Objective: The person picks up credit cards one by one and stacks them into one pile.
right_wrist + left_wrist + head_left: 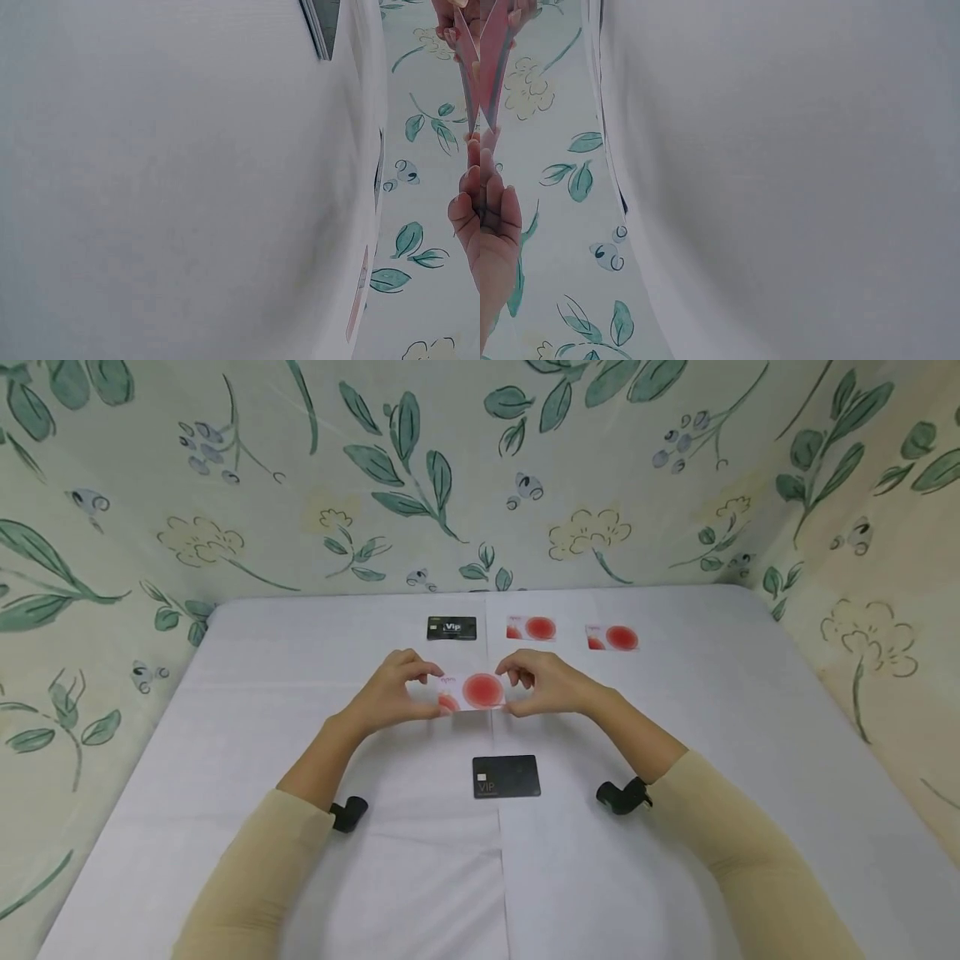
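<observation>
- White-clothed desk [262,693]: straight far edge, side edges slanting outward toward the viewer
- Broad cloth stretches beyond the left hand [388,693] and the right hand [557,683], well short of either side edge
- Ahead, a row of three cards lies between the hands and the far edge: a black card [452,628] marked Vip, then a red card [531,627], then a second red card [612,637] at the right
- Toward the viewer, a dark card [507,777] marked VIP lies flat between the forearms
- A pale backdrop [277,510], printed with green leaves and yellow flowers, rises behind the desk and along both sides
- Beige sleeves [251,868] reach to the forearms; a small black device [349,814] sits at each wrist
- The held card [482,691], white with a large red disc, is raised over the cloth, directly between the hands, with a shadow below
- Left fingers pinch its left end, thumb at the near corner and forefinger at the far corner; right fingers pinch the right end the same way
</observation>
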A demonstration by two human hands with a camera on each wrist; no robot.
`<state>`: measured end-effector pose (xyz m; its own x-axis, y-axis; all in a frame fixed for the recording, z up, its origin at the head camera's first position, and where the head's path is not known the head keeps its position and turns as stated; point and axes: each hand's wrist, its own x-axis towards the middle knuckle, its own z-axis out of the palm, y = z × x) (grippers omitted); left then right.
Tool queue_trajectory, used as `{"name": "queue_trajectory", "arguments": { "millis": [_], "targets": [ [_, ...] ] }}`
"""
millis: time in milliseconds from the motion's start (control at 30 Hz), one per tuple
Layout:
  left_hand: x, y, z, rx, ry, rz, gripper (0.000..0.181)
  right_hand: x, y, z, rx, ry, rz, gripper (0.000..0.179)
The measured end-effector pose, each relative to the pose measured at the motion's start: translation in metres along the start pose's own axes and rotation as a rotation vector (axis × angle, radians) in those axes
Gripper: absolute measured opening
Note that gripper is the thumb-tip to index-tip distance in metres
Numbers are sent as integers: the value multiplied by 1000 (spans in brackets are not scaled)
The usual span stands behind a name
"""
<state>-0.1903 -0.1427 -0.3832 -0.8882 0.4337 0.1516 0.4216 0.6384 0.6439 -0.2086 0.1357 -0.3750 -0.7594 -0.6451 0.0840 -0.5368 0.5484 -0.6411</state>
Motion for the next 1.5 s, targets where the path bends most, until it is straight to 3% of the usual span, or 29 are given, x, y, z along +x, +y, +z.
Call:
{"name": "queue_trajectory", "arguments": {
  "millis": [433, 833, 1133, 1500],
  "targets": [
    [-16, 20, 3, -33, 55, 37, 46, -22, -7, -3, -21, 58, -74, 44],
    [-26, 38, 8, -73, 83, 119, 46, -49, -20, -9, -19, 132, -153, 45],
    [-30, 48, 11, -68, 97, 173, 46, -65, -28, -13, -30, 137, -122, 48],
    [-41, 51, 24, -50, 91, 241, 48, -85, -27, -1, -10, 127, -114, 47]
  ]
}}
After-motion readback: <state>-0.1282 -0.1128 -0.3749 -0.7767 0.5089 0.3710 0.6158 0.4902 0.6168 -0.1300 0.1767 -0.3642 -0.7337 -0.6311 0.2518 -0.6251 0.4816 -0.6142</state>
